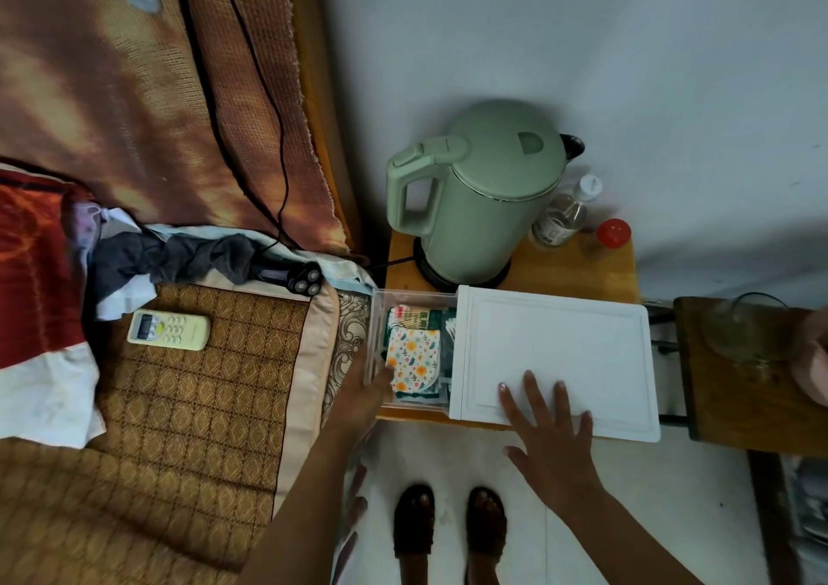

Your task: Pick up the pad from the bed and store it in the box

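Left hand (365, 394) at the front edge of a clear drawer (378, 347), fingertips touching the floral pad (413, 358) lying inside it, grip hidden; right hand (549, 434) spread wide, palm down and holding nothing, flat on the white box (555, 360) from which the drawer juts toward the bed (192, 387). Behind the box on the wooden worktop (560, 271): a green kettle (484, 194), a clear bottle (565, 212), a red-capped jar (613, 233). On the bed: a remote control (169, 330) and an electric shaver (305, 279).
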